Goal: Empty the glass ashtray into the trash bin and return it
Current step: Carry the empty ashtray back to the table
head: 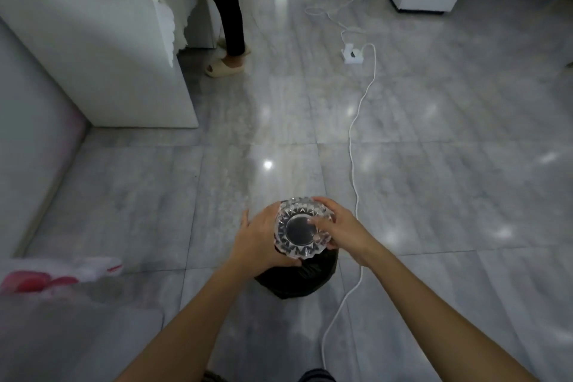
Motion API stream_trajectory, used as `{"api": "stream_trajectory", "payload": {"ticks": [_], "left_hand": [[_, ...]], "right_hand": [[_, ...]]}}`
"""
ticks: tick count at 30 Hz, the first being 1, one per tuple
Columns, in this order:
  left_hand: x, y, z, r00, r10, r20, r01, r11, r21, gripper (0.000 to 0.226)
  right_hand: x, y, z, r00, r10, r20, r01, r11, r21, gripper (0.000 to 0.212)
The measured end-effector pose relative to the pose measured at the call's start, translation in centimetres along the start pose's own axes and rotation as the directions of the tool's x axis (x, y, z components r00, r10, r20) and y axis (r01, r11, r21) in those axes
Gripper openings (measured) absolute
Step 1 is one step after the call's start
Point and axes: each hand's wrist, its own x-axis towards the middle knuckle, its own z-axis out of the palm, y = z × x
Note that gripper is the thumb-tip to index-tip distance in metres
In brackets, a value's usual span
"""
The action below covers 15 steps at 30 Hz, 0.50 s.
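Observation:
The cut-glass ashtray [300,229] is held directly above the trash bin [297,279], which is lined with a black bag and stands on the grey tiled floor. My left hand [260,240] clasps the ashtray's left side. My right hand [339,228] grips its right rim, with the fingers seen through the glass. I see the ashtray's round base facing the camera, so it seems turned over, though the glass makes that hard to tell. Most of the bin's opening is hidden behind the ashtray and hands.
A white cable [353,164] runs along the floor just right of the bin to a power strip [352,56]. A white cabinet [102,65] with a tablecloth stands at the left. Another person's leg and slipper [229,49] are beside it. A pink-and-white cloth [55,276] lies at lower left.

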Motion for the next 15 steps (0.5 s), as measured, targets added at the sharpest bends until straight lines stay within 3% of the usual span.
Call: {"api": "stream_trajectory", "payload": {"ticks": [4,10,15], "left_hand": [[-1.0,3.8,-7.6,1.0,0.013,-0.025,-0.013,1.0,-0.001,0.124],[-2.5,8.9,-16.6,1.0,-0.008,-0.024,0.007,1.0,-0.023,0.124],[-4.2,11.4,-22.3,0.996,0.036,-0.081,-0.039,0.999,-0.03,0.122]], "right_hand": [[-4.6,-7.8,-1.9,0.995,-0.058,0.076,0.064,0.995,-0.08,0.05],[-10.2,-17.6,-4.7,0.974,-0.039,0.225,0.092,0.969,-0.23,0.095],[-13.7,-23.1,-4.9,0.949,-0.069,0.308,0.21,0.867,-0.451,0.126]]}}
